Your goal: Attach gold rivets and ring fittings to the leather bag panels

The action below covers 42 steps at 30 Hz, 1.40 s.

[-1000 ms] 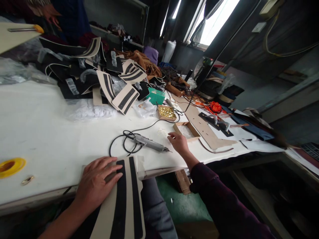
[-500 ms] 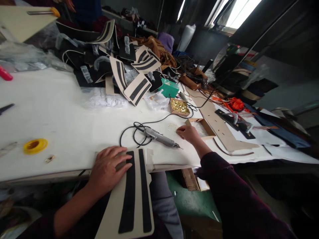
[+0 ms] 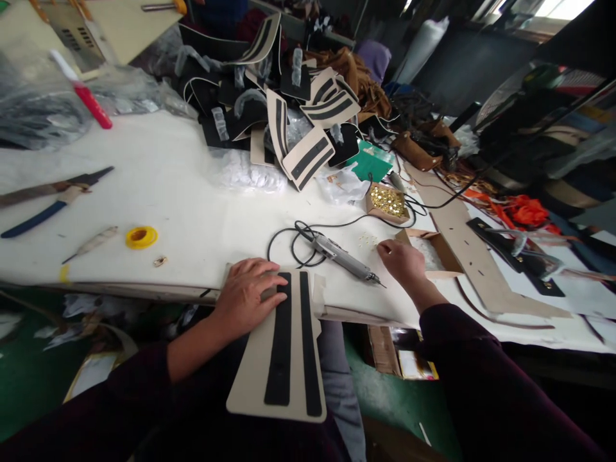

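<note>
My left hand (image 3: 250, 298) lies on a beige panel (image 3: 298, 385) with two black strips, fingers stretched across its upper left part. The panel's top rests at the table edge, and its lower part reaches out over my lap. My right hand (image 3: 404, 260) is at the tabletop, fingers closed and pressed together beside some tiny gold pieces (image 3: 368, 240); whatever is between the fingertips is hidden. Left of that hand lies a grey electric screwdriver (image 3: 344, 258) with its bit toward me. Close by on the right is a shallow cardboard box (image 3: 445, 253).
A box of gold fasteners (image 3: 387, 202) stands behind the screwdriver, whose black cable (image 3: 337, 223) loops on the table. Pliers (image 3: 62, 192), yellow tape (image 3: 141, 237) and a small metal clasp (image 3: 160, 261) lie left. Similar panels (image 3: 308, 157) are piled at the back.
My view has turned left, so the table things sit further right and the pliers show fully. My right fingers are curled in more tightly. My left hand stays on the panel.
</note>
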Each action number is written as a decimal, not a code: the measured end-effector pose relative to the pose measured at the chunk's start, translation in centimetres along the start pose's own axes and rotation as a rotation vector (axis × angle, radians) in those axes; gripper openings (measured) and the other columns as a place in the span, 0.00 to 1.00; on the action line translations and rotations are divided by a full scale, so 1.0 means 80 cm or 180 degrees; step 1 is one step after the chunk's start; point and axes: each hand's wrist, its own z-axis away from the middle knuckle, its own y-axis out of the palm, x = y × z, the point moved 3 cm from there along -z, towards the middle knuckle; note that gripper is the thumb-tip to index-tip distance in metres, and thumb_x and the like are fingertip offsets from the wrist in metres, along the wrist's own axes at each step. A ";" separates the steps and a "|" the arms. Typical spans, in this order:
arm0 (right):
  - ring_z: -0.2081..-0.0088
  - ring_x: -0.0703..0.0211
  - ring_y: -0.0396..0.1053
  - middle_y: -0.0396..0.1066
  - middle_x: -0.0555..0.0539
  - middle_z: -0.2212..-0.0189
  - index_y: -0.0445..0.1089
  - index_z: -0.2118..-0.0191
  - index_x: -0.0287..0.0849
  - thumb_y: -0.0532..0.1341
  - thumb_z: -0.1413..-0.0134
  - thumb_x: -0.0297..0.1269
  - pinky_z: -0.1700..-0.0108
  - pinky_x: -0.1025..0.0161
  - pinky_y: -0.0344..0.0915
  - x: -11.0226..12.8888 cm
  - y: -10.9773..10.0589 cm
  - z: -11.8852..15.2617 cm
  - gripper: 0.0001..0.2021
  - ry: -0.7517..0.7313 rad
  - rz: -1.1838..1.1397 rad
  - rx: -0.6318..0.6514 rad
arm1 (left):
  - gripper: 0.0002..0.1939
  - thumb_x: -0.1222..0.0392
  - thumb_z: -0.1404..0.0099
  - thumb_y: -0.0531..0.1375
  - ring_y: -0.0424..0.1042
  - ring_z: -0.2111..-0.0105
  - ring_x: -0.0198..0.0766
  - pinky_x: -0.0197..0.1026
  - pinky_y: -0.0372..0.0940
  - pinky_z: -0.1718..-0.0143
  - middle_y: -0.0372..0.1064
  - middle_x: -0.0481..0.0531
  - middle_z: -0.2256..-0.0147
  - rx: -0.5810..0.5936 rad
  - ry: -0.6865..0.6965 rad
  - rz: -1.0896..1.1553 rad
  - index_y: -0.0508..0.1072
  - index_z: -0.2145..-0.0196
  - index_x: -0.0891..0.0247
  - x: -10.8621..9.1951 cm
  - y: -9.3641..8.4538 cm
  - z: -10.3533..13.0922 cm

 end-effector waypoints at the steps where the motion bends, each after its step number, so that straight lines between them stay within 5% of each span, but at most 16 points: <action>1: 0.58 0.50 0.74 0.81 0.42 0.56 0.82 0.56 0.47 0.56 0.32 0.45 0.65 0.60 0.55 -0.001 0.002 0.001 0.17 0.0060 -0.0061 -0.0064 | 0.09 0.56 0.33 0.68 0.70 0.43 0.52 0.59 0.61 0.42 0.77 0.50 0.45 -0.0007 -0.0001 0.0009 0.82 0.54 0.49 0.000 0.000 0.000; 6: 0.61 0.49 0.74 0.82 0.40 0.58 0.82 0.56 0.45 0.58 0.36 0.44 0.65 0.59 0.56 -0.007 -0.001 0.001 0.16 0.0277 -0.0323 -0.0230 | 0.09 0.56 0.34 0.69 0.70 0.43 0.52 0.59 0.61 0.42 0.77 0.50 0.46 -0.0039 -0.0006 0.0074 0.81 0.55 0.51 0.000 -0.001 0.001; 10: 0.65 0.49 0.75 0.80 0.42 0.70 0.80 0.59 0.42 0.60 0.39 0.44 0.64 0.60 0.62 0.010 -0.039 0.020 0.14 0.0465 -0.1345 -0.0400 | 0.09 0.55 0.34 0.69 0.70 0.43 0.52 0.59 0.61 0.41 0.77 0.50 0.46 -0.0030 -0.0022 0.0109 0.81 0.55 0.51 0.001 -0.001 0.002; 12: 0.69 0.52 0.75 0.76 0.46 0.75 0.79 0.60 0.41 0.63 0.39 0.48 0.64 0.60 0.65 0.044 -0.064 0.046 0.15 0.0289 -0.2210 -0.0201 | 0.09 0.55 0.34 0.69 0.70 0.43 0.52 0.59 0.61 0.42 0.77 0.50 0.46 -0.0031 -0.0023 0.0109 0.81 0.55 0.51 0.001 0.000 0.002; 17: 0.72 0.60 0.68 0.71 0.51 0.73 0.75 0.63 0.43 0.62 0.34 0.48 0.68 0.64 0.63 0.186 -0.088 0.130 0.14 -0.0897 -0.3343 0.1268 | 0.10 0.57 0.35 0.70 0.70 0.43 0.52 0.59 0.61 0.42 0.77 0.50 0.46 -0.0038 -0.0021 0.0060 0.80 0.55 0.52 0.000 0.000 0.002; 21: 0.65 0.60 0.69 0.73 0.51 0.68 0.74 0.64 0.44 0.61 0.32 0.38 0.60 0.63 0.63 0.245 -0.069 0.149 0.08 -0.1403 -0.3266 0.1210 | 0.11 0.55 0.35 0.70 0.70 0.43 0.52 0.59 0.61 0.42 0.77 0.51 0.46 -0.0008 -0.0044 0.0033 0.80 0.54 0.53 -0.001 -0.001 0.001; 26: 0.60 0.58 0.71 0.74 0.51 0.65 0.75 0.64 0.45 0.62 0.33 0.34 0.55 0.62 0.63 0.250 -0.050 0.144 0.06 -0.1440 -0.3097 0.1052 | 0.11 0.55 0.35 0.70 0.70 0.43 0.52 0.59 0.61 0.41 0.77 0.51 0.46 -0.0014 -0.0053 0.0034 0.80 0.54 0.53 -0.001 -0.002 0.000; 42: 0.64 0.55 0.74 0.79 0.49 0.67 0.78 0.67 0.46 0.65 0.40 0.32 0.60 0.60 0.62 0.265 -0.060 0.143 0.05 -0.0993 -0.2396 0.1069 | 0.11 0.55 0.34 0.69 0.69 0.43 0.53 0.60 0.61 0.41 0.77 0.52 0.46 -0.0024 -0.0086 0.0097 0.79 0.54 0.54 -0.001 -0.002 0.000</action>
